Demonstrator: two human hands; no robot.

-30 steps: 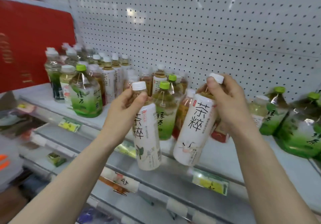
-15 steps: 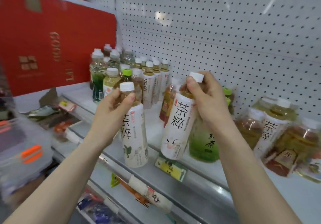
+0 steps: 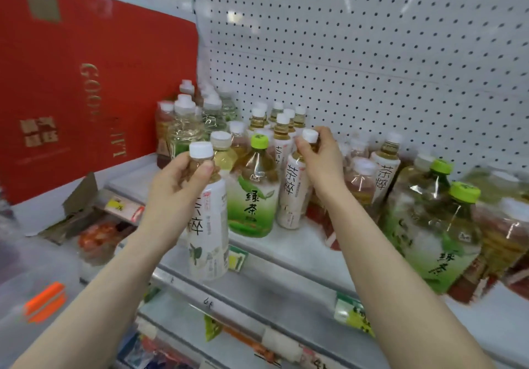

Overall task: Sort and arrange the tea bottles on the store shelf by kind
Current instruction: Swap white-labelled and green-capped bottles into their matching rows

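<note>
My left hand (image 3: pixel 176 188) grips the neck of a white-labelled, white-capped tea bottle (image 3: pixel 208 225), held in the air in front of the shelf edge. My right hand (image 3: pixel 322 159) grips the neck of a second white-labelled bottle (image 3: pixel 294 194), whose base is on or just above the grey shelf (image 3: pixel 289 251). This bottle sits next to a green-capped green tea bottle (image 3: pixel 254 194). Behind them stands a cluster of white-capped bottles (image 3: pixel 282 128). To the right are another white-labelled bottle (image 3: pixel 385 168) and big green tea bottles (image 3: pixel 432 225).
A white pegboard (image 3: pixel 357 54) backs the shelf. A red gift box (image 3: pixel 86 82) fills the left side. Clear bottles (image 3: pixel 186 122) stand at the back left. Price tags (image 3: pixel 353 313) hang on the shelf edge, with lower shelves below. A clear bin with an orange clip (image 3: pixel 43 303) is at lower left.
Both hands have carried their bottles left and toward the shelf. The right bottle has gone from tilted in the air to upright beside the green tea bottle. The view panned left.
</note>
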